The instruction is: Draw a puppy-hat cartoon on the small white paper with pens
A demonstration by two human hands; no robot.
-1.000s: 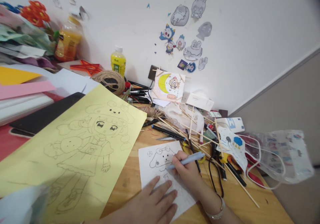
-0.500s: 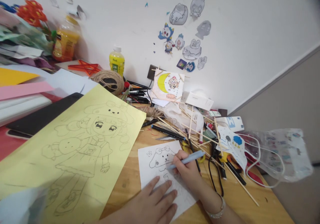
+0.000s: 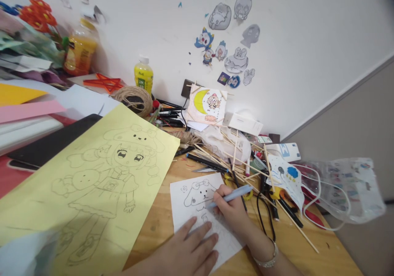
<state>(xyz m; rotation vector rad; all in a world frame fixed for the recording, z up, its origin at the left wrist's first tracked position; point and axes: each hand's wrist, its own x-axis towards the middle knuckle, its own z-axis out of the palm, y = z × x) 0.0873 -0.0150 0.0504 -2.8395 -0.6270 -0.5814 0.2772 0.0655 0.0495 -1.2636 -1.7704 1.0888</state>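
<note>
My right hand (image 3: pixel 231 212) is closed around a light blue pen (image 3: pixel 230 196), its tip resting on a small white sheet (image 3: pixel 187 210) that carries a pencil drawing of a dog with a bow. My left hand (image 3: pixel 184 250) lies flat on the lower part of that sheet with its fingers spread, pinning it to the wooden desk (image 3: pixel 160 222). A silver bracelet (image 3: pixel 267 260) circles my right wrist. To the left lies a large yellow sheet (image 3: pixel 95 185) with a sketched cartoon girl.
Wooden sticks (image 3: pixel 243 165), black pens (image 3: pixel 203 161) and cables crowd the desk beyond the white sheet. A twine roll (image 3: pixel 135 98), a yellow bottle (image 3: pixel 143 75), a moon drawing (image 3: pixel 207 105) and wall stickers (image 3: pixel 227 37) sit at the back. A plastic bag (image 3: pixel 347 187) lies right; stacked coloured paper (image 3: pixel 24 103) left.
Almost nothing differs. My right hand with the pen has shifted very slightly on the white sheet; the left hand stays put.
</note>
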